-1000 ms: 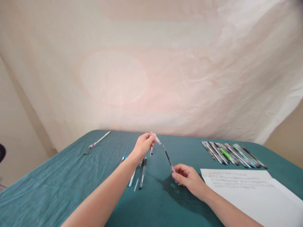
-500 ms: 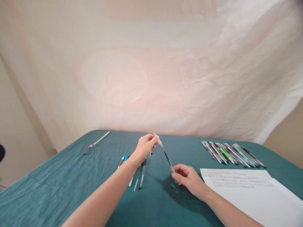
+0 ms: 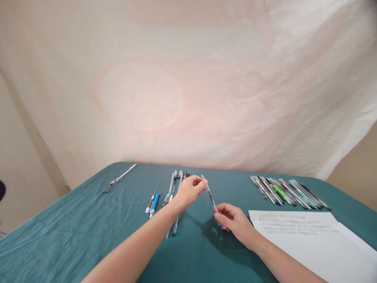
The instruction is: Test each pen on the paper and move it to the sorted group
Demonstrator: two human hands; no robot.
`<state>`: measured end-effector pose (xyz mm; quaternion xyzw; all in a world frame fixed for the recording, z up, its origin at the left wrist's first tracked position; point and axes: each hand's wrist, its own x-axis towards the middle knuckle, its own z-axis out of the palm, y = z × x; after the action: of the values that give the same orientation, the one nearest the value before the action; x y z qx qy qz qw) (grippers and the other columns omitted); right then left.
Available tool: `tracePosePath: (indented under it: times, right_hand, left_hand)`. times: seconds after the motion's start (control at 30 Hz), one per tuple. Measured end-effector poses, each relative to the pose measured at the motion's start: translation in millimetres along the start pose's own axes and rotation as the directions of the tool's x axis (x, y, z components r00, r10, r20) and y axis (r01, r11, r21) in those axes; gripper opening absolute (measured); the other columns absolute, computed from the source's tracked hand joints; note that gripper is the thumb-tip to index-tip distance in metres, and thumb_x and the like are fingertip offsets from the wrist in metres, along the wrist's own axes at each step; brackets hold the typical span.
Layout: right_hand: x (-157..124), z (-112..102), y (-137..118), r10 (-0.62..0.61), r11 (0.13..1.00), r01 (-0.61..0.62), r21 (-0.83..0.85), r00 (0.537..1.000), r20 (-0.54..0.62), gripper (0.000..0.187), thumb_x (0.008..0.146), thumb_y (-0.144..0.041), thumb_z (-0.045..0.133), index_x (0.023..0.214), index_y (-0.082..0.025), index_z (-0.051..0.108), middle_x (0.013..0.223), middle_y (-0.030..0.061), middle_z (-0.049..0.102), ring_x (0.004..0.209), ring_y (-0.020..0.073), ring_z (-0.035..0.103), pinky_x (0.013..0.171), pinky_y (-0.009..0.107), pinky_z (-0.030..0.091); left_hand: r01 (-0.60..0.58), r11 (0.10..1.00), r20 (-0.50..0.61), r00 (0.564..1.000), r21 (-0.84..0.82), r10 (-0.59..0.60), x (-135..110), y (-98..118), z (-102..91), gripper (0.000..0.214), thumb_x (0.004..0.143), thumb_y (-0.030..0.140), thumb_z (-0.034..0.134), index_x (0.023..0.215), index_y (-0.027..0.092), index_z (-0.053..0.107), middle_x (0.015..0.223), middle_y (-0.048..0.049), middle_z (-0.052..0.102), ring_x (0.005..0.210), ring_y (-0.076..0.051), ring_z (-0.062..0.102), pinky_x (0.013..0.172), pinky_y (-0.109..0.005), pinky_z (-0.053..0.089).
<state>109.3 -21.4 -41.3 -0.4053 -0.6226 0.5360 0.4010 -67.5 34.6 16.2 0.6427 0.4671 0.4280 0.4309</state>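
Note:
My left hand (image 3: 191,190) is closed in a pinch on the upper part of a slim clear pen (image 3: 209,192). Its top end pokes out above my fingertips. Around the lower barrel of the same pen, my right hand (image 3: 231,218) is closed with thumb and fingers. The pen is tilted, its top leaning left, and a dark refill shows between my hands. Below and behind my left forearm lie several loose pens and clear pen parts, among them a blue pen (image 3: 154,205) and a grey-white pen (image 3: 149,204). My forearm hides some of them.
To the right, a row of several pens (image 3: 290,192) lies side by side, one bright green. Sheets of white paper (image 3: 312,251) with handwriting rest at the front right. A long thin pen-like piece (image 3: 120,177) lies at the far left of the green tablecloth (image 3: 73,224).
My left hand has moved right and down toward my right hand, and less of the dark refill shows between them. My right hand stays in place. More pens behind my left arm are uncovered.

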Motion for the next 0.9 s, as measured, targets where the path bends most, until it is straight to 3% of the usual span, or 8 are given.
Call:
tracePosePath:
  times: [0.67,0.9]
  right_hand:
    - [2,-2,7,-0.014,1.0,0.015,0.019,0.999,-0.044,0.032,0.075,-0.046,0.057,0.085,-0.016,0.057,0.061,-0.0034,0.049,0.047,0.0058,0.039,0.043,0.018,0.032]
    - [3,-1,6,-0.01,1.0,0.012,0.025,0.997,-0.081,0.029,0.076,-0.044,0.058,0.085,-0.016,0.057,0.059,-0.0045,0.045,0.045,0.005,0.035,0.041,0.018,0.028]
  left_hand:
    - [0.006,0.997,0.032,0.999,-0.078,-0.003,-2,-10,9.5,0.03,0.074,0.043,0.053,0.075,0.014,0.054,0.06,0.0015,0.054,0.05,-0.008,0.046,0.045,-0.018,0.035]
    - [0.008,0.977,0.013,1.0,-0.211,-0.005,-5,-8,14.5,0.033,0.074,0.047,0.053,0.081,0.015,0.053,0.069,-0.0009,0.057,0.063,-0.012,0.057,0.05,-0.019,0.041]
